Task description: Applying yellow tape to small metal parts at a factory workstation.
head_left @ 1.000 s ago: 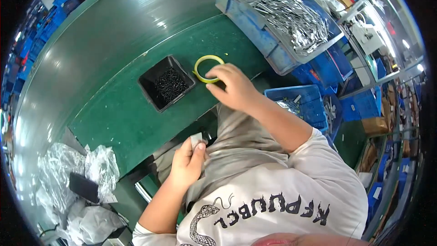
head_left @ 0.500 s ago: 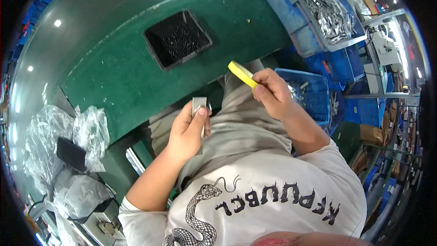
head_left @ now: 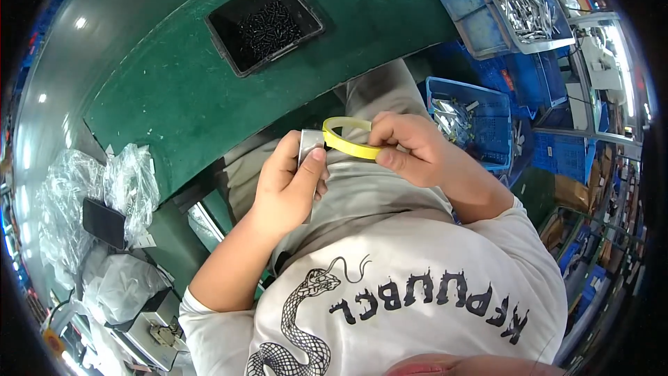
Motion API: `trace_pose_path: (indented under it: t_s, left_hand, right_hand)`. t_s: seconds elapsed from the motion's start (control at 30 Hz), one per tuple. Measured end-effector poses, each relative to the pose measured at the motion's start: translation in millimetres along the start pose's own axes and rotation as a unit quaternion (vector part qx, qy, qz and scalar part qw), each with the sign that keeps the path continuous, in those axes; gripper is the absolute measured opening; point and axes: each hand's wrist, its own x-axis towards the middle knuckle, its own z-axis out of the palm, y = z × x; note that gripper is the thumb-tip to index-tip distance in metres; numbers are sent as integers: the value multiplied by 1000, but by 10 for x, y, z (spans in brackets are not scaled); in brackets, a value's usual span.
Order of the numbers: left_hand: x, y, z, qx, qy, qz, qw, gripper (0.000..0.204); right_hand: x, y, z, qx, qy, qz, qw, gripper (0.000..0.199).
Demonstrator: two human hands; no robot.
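Observation:
My left hand (head_left: 287, 179) is closed around a flat silver-grey metal piece (head_left: 311, 141), its thumb pressed on the face and the upper end sticking out above the fingers. In my right hand (head_left: 412, 147) a roll of yellow tape (head_left: 353, 147) is pinched at its right side between thumb and fingers. The ring's left side is at the metal piece's upper right edge; whether the two touch I cannot tell. Both hands are above my lap, in front of the green table.
On the green table (head_left: 174, 108) stands a black bin (head_left: 221, 42) of small dark parts. Blue crates with metal pieces, one low (head_left: 490, 141) and one higher (head_left: 480, 35), are at the right. Clear plastic bags (head_left: 66, 188) and a dark phone-like slab (head_left: 104, 223) lie at the left.
My right hand has brought the tape roll left and down to the metal piece, turning it so its ring opening shows. The left hand has shifted slightly and still holds the piece.

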Motion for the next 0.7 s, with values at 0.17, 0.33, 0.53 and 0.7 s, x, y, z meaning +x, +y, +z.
trace_pose_path:
  t_s: [0.17,0.33,0.53,0.7]
  left_hand:
    - [2,0,-14,9,1,0,1000,13]
    - [7,0,-13,12,2,2,1000,13]
    - [11,-33,-20,14,4,19,1000,15]
    - [15,-58,-20,20,12,35,999,19]
  right_hand:
    - [12,13,18,8,-5,2,1000,21]
    - [20,34,17,9,1,4,1000,20]
    - [33,28,20,-5,-5,11,1000,20]
    - [32,59,34,-1,-10,2,1000,21]
